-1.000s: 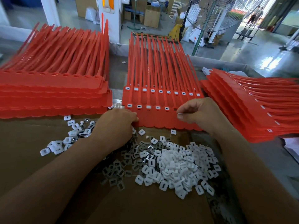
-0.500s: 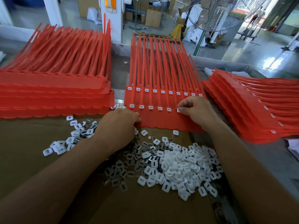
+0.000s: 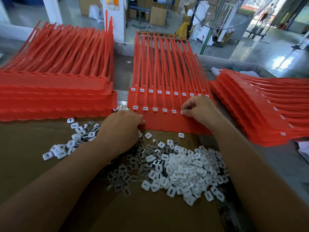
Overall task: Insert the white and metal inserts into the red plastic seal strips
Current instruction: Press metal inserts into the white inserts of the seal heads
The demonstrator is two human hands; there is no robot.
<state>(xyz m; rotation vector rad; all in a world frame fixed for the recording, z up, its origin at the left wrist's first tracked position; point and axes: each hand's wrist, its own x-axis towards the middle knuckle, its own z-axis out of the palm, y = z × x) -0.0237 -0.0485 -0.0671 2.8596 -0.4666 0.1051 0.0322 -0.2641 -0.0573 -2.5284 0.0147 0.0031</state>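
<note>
The cardboard (image 3: 41,190) is lying under both my forearms, carrying the pile (image 3: 185,171) of loose inserts. White ones are heaping below my right wrist, and darker metal-faced ones are spreading toward my left arm. A smaller scatter (image 3: 73,141) is lying just left of my left wrist.

My left hand (image 3: 122,129) is resting knuckles up with its fingers curled, the fingertips touching the near left corner of the middle sheet (image 3: 167,122) of strips. I cannot tell whether it is pinching that edge or holding anything inside the curl.

My right hand (image 3: 199,109) is hovering over the same sheet, thumb and forefinger closing together on one white insert (image 3: 182,112), which is sitting at the sixth socket of the near row. Left of that pinch, five sockets are showing white inserts already seated; right of it, my hand is hiding the row. Just beyond my fingers a second row is running across, lined with white inserts, and the tails are fanning away from me.

Well left of my left hand, the left stack (image 3: 55,97) is showing open sockets on top. Right of my right hand, the right stack (image 3: 260,118) is lying turned sideways, with white inserts along its edge. Beyond everything, a fan (image 3: 222,14) and boxes (image 3: 157,14) are standing on the floor.
</note>
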